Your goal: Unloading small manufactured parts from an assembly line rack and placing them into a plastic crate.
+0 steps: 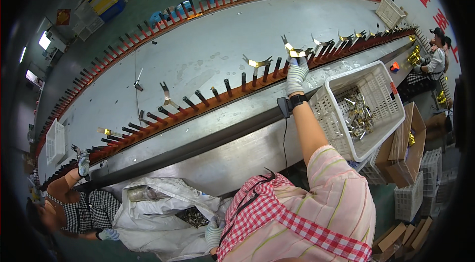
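My right hand (297,75), in a striped glove, reaches out over the rail and closes around a shiny gold forked metal piece (298,53) at the top of a peg. Beside it, to the left, another gold forked piece (257,63) stands on its peg. More forked pieces (345,38) sit on pegs to the right. My left hand (213,235), gloved too, is low at the edge of a white woven sack (148,222); its fingers are partly hidden against my apron and the sack. Small metal parts (194,216) show in the sack's opening.
A white plastic crate (363,150) holding small metal parts stands right of my forearm. Dark-tipped red pegs (200,97) line the curved metal table (198,59). One co-worker (74,202) works at left, others (435,61) at far right. Cardboard boxes (403,158) stand below right.
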{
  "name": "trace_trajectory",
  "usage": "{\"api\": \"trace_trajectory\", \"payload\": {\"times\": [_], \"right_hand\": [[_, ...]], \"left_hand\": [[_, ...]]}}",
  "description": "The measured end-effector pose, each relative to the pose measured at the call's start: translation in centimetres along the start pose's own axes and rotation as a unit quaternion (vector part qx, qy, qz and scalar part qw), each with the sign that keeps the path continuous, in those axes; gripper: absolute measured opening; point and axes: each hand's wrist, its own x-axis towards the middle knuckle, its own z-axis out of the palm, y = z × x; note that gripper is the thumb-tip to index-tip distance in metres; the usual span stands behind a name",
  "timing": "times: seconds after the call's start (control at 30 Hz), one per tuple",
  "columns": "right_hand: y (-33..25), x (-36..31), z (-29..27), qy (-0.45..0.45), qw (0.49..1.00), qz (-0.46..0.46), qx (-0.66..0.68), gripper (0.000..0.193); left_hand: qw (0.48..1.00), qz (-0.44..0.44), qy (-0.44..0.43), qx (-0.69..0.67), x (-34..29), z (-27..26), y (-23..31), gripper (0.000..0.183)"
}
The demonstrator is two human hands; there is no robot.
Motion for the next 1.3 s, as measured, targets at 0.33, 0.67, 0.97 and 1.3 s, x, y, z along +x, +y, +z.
{"api": "trace_trajectory", "payload": {"times": [0.33, 0.67, 0.97, 1.3], "right_hand": [[2.5, 4.5, -0.7, -0.151, 0.979, 0.04, -0.134, 0.031], [-11.1, 6.4, -2.5, -0.096, 0.978, -0.074, -0.171, 0.035], [-6.6, 19.2, -11.1, 0.087, 0.976, -0.081, -0.18, 0.02], [-2.3, 27.1, -12.4, 0.001, 0.996, -0.037, -0.085, 0.025]], "left_hand": [[0.999, -0.011, -0.008, 0.032, -0.8, 3.9, 7.6, 0.051], [1.0, -0.007, 0.01, -0.016, -2.1, 6.3, 14.4, 0.047], [1.0, -0.017, -0.012, -0.016, -1.6, 8.5, 16.4, 0.049], [1.0, 0.015, -0.002, 0.006, -3.1, 11.2, 21.3, 0.05]]}}
